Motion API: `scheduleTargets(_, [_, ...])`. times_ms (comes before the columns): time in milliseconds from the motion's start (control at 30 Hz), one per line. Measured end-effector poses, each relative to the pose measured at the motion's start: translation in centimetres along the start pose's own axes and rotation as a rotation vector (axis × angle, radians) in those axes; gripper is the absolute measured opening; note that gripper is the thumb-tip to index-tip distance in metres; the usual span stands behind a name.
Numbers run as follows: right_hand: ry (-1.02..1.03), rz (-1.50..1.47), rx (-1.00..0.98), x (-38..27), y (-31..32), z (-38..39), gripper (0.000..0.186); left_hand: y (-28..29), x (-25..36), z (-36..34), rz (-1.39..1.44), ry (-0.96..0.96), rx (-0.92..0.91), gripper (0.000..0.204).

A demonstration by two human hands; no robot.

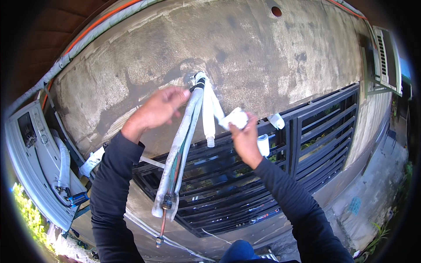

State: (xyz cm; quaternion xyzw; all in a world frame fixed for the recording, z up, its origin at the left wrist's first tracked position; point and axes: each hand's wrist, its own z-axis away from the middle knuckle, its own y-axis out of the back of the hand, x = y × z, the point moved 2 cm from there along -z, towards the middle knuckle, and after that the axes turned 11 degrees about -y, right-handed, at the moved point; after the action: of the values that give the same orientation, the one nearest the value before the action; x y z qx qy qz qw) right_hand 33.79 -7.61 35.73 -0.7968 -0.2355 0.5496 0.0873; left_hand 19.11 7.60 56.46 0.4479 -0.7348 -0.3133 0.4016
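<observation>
A bundle of insulated pipes hangs from a hole in the wall, its grey-white foam sleeves slanting down to the left. Below them a copper pipe ends in a brass nut. Black tape circles the bundle near the hole. Beside it hangs a white drain hose. My right hand grips a roll of white wrapping tape, with a strip stretched up to the pipes. Left of the black tape, my left hand is open, fingers slightly curled, with its thumb close to the bundle.
Dark metal window bars lie below the pipes. White pipe ends stick out beyond my right hand. At left stands an air-conditioner outdoor unit with a blue-handled tool on it; another outdoor unit hangs at far right.
</observation>
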Motion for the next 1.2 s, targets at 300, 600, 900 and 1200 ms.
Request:
scheduleTargets(300, [-0.346, -0.254, -0.332, 3.6, -2.0, -2.0, 0.046, -0.9, -0.7, 2.5, -0.145, 0.012, -0.165, 0.043])
scheduleTargets(600, [0.528, 0.315, 0.026, -5.5, -0.2, -2.2, 0.027, 0.6, -4.4, 0.5, -0.561, -0.151, 0.122, 0.026])
scheduleTargets(900, [1.025, 0.903, -0.356, -10.7, -5.0, -7.2, 0.048, -0.1, -3.8, -0.5, -0.819, -0.404, 0.333, 0.022])
scheduleTargets(1200, [1.219, 1.251, -0.564, -12.9, -6.8, -13.5, 0.041, -3.4, 2.3, -3.7, -0.598, 0.065, -0.189, 0.034])
